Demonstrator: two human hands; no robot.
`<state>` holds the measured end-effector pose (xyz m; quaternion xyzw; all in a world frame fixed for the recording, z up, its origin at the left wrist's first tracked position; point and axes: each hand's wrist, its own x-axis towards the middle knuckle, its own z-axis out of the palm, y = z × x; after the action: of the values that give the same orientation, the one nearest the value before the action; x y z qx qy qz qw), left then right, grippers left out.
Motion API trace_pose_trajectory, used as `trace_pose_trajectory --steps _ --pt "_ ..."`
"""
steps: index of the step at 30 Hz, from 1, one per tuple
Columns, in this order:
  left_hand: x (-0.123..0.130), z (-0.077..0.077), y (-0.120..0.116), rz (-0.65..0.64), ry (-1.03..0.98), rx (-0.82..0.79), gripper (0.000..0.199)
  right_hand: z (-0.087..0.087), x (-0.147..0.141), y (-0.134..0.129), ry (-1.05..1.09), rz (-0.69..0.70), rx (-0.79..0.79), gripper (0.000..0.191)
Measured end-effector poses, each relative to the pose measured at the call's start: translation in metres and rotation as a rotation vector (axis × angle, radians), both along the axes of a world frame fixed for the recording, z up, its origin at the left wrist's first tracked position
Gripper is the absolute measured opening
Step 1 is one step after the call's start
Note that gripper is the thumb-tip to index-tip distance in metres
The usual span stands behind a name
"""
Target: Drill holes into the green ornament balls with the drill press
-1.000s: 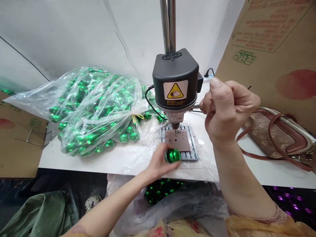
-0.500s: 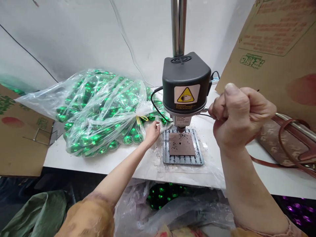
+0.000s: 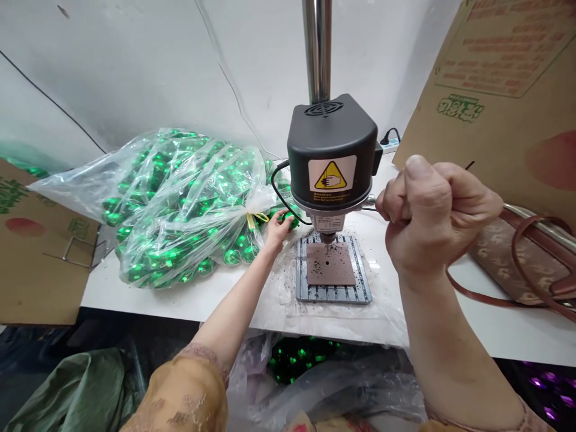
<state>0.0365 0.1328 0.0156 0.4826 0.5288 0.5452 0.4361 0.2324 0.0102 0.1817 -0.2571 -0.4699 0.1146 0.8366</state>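
My left hand (image 3: 278,233) is among the green faceted balls beside the drill press (image 3: 333,156), its fingers closed around one shiny green ball (image 3: 291,221). My right hand (image 3: 434,210) is a fist at the right of the press, wrapped round the feed lever (image 3: 371,200), most of which the fist hides. Below the chuck (image 3: 328,237), a brown square plate (image 3: 342,270) with a small dark hole lies on the slotted metal base (image 3: 302,291). Dark crumbs are scattered over the plate and base.
A large clear bag (image 3: 180,210) of green balls, tied with yellow, fills the left of the white table (image 3: 148,300). Cardboard boxes (image 3: 504,108) flank both sides. A brown patterned handbag (image 3: 508,264) lies at right. Below the table edge are more bagged green balls (image 3: 297,357).
My left hand has moved slightly up and away from me, its fingers extending to a green ball. The right fist stays on the lever. The view has shifted slightly.
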Motion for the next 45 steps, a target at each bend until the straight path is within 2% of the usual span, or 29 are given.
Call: trace_pose_trajectory --steps 2,5,8,10,13,18,24,32,36,45 --pt "-0.012 0.004 -0.018 0.0 -0.092 -0.056 0.043 0.0 0.0 -0.001 0.004 0.006 -0.005 0.046" --pt "-0.018 0.008 -0.052 -0.122 -0.246 -0.129 0.054 -0.001 0.0 -0.001 0.003 0.015 0.006 0.046" --pt "-0.011 0.007 -0.078 -0.232 -0.251 -0.122 0.06 -0.001 0.0 0.001 -0.003 0.025 0.042 0.046" --pt "-0.003 0.005 -0.087 -0.263 -0.214 -0.079 0.06 -0.001 0.0 0.001 -0.014 0.012 0.043 0.046" --pt "0.008 0.001 -0.09 -0.295 -0.154 -0.027 0.058 -0.002 0.0 0.002 -0.047 -0.011 0.024 0.046" --pt "0.014 -0.004 -0.09 -0.343 -0.06 -0.036 0.059 -0.005 0.001 0.002 -0.094 -0.054 -0.005 0.047" --pt "0.02 -0.003 -0.094 -0.357 0.049 -0.01 0.058 -0.006 0.001 0.002 -0.059 -0.004 0.004 0.049" --pt "0.026 0.0 -0.103 -0.348 0.243 0.13 0.053 -0.006 0.002 0.001 -0.057 0.001 -0.007 0.048" --pt "0.033 -0.003 -0.11 -0.319 0.36 0.215 0.052 -0.006 0.002 0.0 -0.041 0.027 0.018 0.048" --pt "0.045 -0.014 -0.115 -0.387 0.214 0.179 0.053 -0.01 0.0 -0.004 -0.069 0.025 0.051 0.05"
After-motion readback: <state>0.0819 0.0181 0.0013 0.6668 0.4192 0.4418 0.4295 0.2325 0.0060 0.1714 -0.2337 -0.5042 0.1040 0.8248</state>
